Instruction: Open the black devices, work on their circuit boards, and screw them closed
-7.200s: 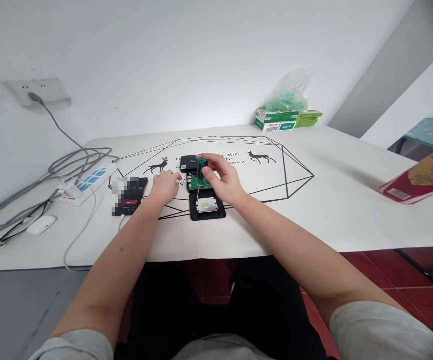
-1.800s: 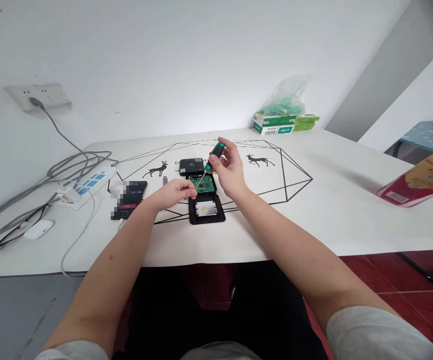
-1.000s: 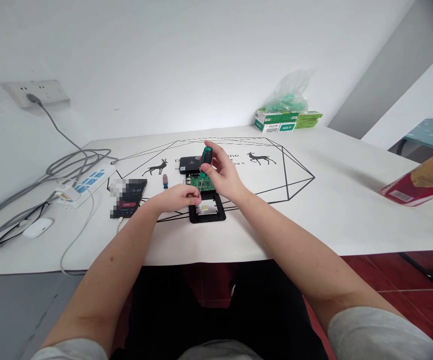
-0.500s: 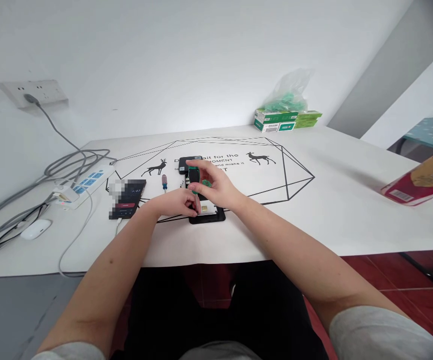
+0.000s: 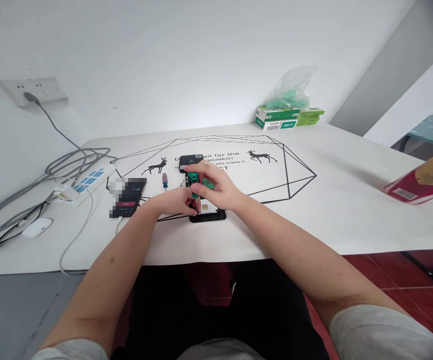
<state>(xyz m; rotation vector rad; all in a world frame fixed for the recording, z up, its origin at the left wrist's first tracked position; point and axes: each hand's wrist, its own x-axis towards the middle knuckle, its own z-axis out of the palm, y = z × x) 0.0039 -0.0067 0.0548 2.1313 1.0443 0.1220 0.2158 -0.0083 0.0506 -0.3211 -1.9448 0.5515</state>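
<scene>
An opened black electronic device (image 5: 221, 216), with a green circuit board (image 5: 207, 184) and a white part inside, lies in front of me. My right hand (image 5: 216, 186) grips the green and black handle of a screwdriver (image 5: 193, 180), which stands upright over the device's left side. Its thin shaft runs down to the fingers of my left hand (image 5: 181, 201). Those fingers are pinched together at the device's left edge; what they hold is hidden. Behind the device lies a black cover (image 5: 189, 162). A second screwdriver (image 5: 164, 181) with a blue and reddish handle lies to the left.
Left of my arm are a phone (image 5: 128, 197) with a cable, a power strip (image 5: 90, 181), coiled grey cords, glasses and a white earbud case (image 5: 37, 227). Green boxes (image 5: 278, 116) with a plastic bag stand at the back. A red and yellow package (image 5: 421, 177) is at right.
The screwdriver handle has turned, showing more green now, and my right fingers have shifted around it. My left hand stays at the same place. The view has moved slightly.
</scene>
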